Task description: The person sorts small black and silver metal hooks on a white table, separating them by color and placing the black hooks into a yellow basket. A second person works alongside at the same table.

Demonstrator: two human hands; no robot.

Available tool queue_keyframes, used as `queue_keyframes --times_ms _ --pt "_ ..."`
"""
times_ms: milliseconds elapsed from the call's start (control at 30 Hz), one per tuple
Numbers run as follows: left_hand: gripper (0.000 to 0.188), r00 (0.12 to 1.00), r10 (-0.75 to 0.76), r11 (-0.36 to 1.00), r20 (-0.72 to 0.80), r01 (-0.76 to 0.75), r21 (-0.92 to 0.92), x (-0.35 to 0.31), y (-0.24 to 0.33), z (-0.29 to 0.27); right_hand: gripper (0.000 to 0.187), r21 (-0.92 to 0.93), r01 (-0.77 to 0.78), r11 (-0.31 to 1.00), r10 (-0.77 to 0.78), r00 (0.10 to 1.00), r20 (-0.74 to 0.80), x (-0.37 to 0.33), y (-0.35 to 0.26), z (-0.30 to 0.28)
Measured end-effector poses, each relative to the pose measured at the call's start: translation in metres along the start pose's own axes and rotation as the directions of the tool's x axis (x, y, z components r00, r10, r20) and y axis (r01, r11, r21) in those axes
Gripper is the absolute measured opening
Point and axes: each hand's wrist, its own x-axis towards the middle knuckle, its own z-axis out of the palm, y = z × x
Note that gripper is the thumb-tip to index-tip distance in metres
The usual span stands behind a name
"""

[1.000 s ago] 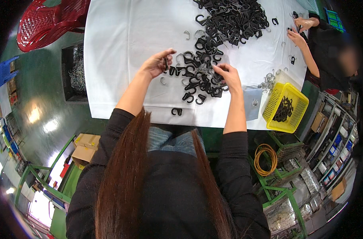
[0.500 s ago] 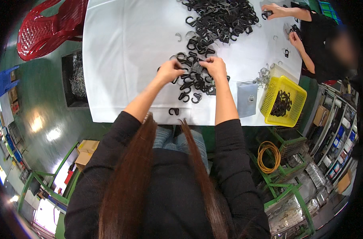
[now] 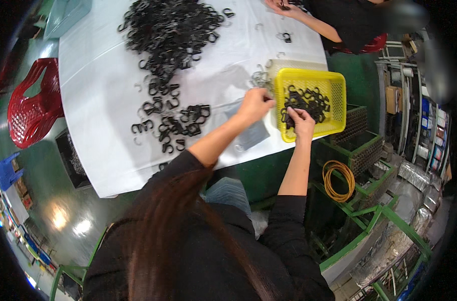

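Observation:
My left hand is curled with fingers pinched at the edge of a small heap of silver metal rings on the white table. What it pinches is hidden. My right hand reaches into the yellow plastic basket at the table's right corner, its fingers down on the black plastic hooks lying inside. A scatter of black hooks lies to the left of my hands, and a large pile of hooks sits farther back. A grey flat bag lies under my left forearm.
Another person's hands work at the table's far right edge. A red plastic chair stands left of the table. Green metal racks and an orange cable coil are to my right. A dark crate sits on the floor.
Both hands left the scattered black hooks and moved right: the left to the silver rings, the right into the yellow basket. My head turned, so the view swung to the right.

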Motion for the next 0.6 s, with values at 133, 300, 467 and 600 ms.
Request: queue_keyframes --times_ms 133,300,467,600 --pt "0.014 0.993 0.112 0.993 0.042 -0.114 0.04 0.041 0.047 0.107 0.033 -0.194 -0.017 0.981 0.005 0.998 -0.059 0.064 0.008 -0.074" --pt "0.016 0.963 0.26 0.963 -0.069 -0.253 0.091 0.043 0.059 0.113 0.053 -0.664 0.282 0.693 -0.446 0.891 -0.087 0.082 0.001 -0.085" --pt "0.032 0.878 0.228 0.932 -0.421 -0.072 0.355 -0.037 -0.029 -0.014 0.027 -0.467 0.756 0.458 -0.777 0.596 0.203 0.02 0.005 0.028" --pt "0.055 0.864 0.074 0.714 -0.498 0.303 0.632 -0.116 -0.096 -0.071 0.033 -0.286 0.865 0.412 -0.609 0.495 0.619 -0.062 0.029 0.148"
